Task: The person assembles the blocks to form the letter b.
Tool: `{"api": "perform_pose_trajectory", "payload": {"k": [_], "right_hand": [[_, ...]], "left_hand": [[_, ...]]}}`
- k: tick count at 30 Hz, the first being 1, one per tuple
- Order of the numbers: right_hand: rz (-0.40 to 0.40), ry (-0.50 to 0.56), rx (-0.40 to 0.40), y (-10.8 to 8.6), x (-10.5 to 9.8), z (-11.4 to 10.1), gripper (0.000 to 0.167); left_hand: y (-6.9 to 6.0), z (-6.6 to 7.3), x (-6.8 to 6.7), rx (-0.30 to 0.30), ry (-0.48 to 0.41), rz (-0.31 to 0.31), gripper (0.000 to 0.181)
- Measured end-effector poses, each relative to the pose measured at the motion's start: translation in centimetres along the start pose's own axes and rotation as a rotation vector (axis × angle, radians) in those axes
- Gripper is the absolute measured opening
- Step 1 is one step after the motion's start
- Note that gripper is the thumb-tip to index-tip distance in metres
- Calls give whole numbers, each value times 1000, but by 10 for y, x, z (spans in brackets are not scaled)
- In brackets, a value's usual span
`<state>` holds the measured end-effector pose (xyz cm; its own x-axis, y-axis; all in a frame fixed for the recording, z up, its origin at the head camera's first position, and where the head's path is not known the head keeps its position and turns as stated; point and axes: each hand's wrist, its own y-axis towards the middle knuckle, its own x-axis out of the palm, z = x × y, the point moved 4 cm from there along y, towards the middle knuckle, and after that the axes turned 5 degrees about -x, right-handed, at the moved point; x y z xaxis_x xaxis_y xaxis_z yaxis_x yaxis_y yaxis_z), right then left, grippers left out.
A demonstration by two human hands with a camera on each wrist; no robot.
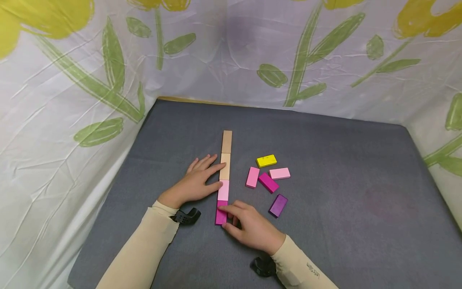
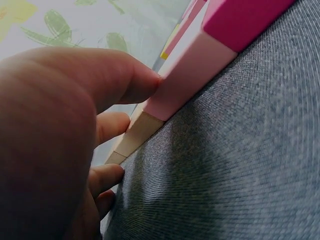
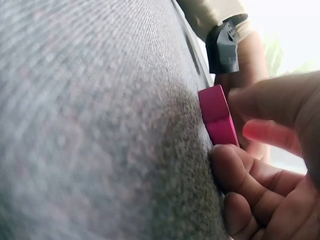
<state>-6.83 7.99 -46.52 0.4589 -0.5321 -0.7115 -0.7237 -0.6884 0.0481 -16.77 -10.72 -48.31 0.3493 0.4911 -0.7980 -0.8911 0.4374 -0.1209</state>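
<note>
Wooden blocks lie end to end in a straight row. From the far end come a tan block (image 1: 226, 142), a cream block (image 1: 225, 171), a light pink block (image 1: 223, 190) and a magenta block (image 1: 221, 217). My left hand (image 1: 193, 184) lies along the row's left side, fingers spread; its index fingertip touches the cream block and its thumb the light pink one. With thumb and index finger, my right hand (image 1: 252, 226) pinches the magenta block at the near end. Its other fingers (image 3: 235, 165) curl beside that block.
Right of the row lie loose blocks: a yellow block (image 1: 266, 161), a pink block (image 1: 252, 177), a pale pink block (image 1: 279, 173), another magenta block (image 1: 268, 183) and a purple block (image 1: 278, 205). Grey cloth (image 1: 343, 192) covers the table; a flowered curtain (image 1: 231, 60) hangs behind.
</note>
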Motion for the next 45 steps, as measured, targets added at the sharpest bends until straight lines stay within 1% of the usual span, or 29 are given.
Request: {"api": "perform_pose_trajectory", "payload": {"k": [3,6,11,14,17,19,23,26,29,31,36,41,45], "right_hand": [[-6,23,25,-1,-2,0,48],[5,30,45,-3,-5,0,48],[65,-14,59,-5,-12,5,37],[111,-41,63,-7,-17,9,30],[165,-74,84,-9,-23,13,26],[205,-100,108,-10,-28,16,25],[287,-138,189,-11,-41,20,25],[338,-179,243,-7,-51,25,25],[373,-234,284,0,-60,29,23],[381,-273,313,5,-64,33,23],[377,-327,374,14,-66,41,25],[375,-374,381,21,-66,42,32],[356,-401,399,26,-65,43,39]], "left_hand": [[0,-1,1,3,2,3,65],[1,-2,1,2,-1,2,65],[1,-2,1,-3,5,-2,65],[1,-1,1,-8,10,-4,66],[1,0,1,-15,9,-5,66],[2,0,1,-18,6,-6,66],[2,1,0,-17,3,-7,66],[2,1,-1,-20,-3,-9,66],[2,1,0,-20,-7,-12,66],[1,0,0,-17,-6,-12,66],[2,0,2,-17,-4,-14,66],[2,-1,2,-17,-3,-10,66],[2,-2,1,-14,-2,-5,66]]}}
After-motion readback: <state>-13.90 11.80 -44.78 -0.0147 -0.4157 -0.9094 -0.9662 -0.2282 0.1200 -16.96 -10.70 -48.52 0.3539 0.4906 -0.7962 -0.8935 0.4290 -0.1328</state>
